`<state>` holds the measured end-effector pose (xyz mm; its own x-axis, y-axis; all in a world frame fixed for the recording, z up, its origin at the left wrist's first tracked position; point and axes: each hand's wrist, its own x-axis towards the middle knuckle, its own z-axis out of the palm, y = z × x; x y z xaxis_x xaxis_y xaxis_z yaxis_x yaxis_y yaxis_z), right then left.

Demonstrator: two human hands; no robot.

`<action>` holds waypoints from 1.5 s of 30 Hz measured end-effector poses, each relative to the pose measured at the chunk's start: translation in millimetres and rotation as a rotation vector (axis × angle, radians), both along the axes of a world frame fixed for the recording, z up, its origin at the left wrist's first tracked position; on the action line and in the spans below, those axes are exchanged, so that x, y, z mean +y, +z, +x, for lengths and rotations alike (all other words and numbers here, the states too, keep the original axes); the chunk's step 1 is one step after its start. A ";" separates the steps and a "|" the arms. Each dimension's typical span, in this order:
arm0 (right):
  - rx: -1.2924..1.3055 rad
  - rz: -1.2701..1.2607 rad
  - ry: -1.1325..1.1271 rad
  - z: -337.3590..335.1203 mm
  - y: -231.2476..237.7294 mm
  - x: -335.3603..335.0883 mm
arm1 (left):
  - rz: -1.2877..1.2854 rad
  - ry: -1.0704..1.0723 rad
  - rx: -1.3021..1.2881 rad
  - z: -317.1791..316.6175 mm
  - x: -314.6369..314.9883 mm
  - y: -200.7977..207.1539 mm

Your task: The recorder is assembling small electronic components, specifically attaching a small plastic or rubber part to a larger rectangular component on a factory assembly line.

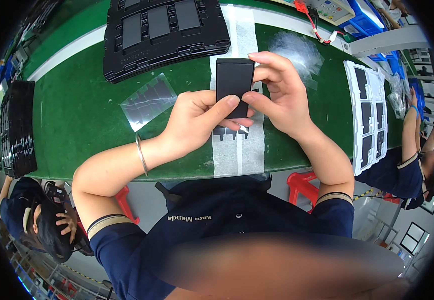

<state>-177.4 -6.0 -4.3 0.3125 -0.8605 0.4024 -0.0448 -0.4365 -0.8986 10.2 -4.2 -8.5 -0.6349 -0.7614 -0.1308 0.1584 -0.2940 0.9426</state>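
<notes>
A flat black rectangular block (234, 80), like a phone-sized battery pack or case, is held upright between both my hands over a pale strip of paper. My left hand (197, 117) grips its lower left side, the thumb lying on the face and fingertips showing beneath. My right hand (282, 97) holds the right edge, with its thumb near the lower corner and a finger at the top corner. Small dark cut pieces (229, 133) lie on the white strip (239, 160) just below the block. Left of my hands rests a clear sheet with grey stickers (149, 102).
A stacked black tray (167, 50) with dark flat pieces sits at the back left. Clear film sheets (297, 57) lie at the back right. A white tray (367, 115) with black parts is on the right, and black trays (19, 127) stand far left. Other people sit at both sides.
</notes>
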 end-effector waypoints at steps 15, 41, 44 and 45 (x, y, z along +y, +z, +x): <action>-0.093 0.121 0.007 -2.8 -1.5 -0.5 | 0.011 0.010 0.024 -2.5 -2.1 -2.0; 0.674 -0.112 -0.028 -70.2 -13.6 33.6 | -1.251 -0.359 -0.613 26.9 9.6 -11.9; 0.703 -0.093 0.002 -65.9 -10.8 34.9 | -1.289 -0.388 -0.666 29.5 3.1 -9.6; 0.711 -0.080 0.016 -64.2 -8.2 34.1 | -1.289 -0.398 -0.663 29.9 2.3 -10.2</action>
<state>-241.6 28.1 -12.6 0.5345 -0.8302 0.1580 -0.6014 -0.5050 -0.6191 40.1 -1.9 -18.6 -0.9179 -0.3723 0.1374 -0.2776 0.8497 0.4484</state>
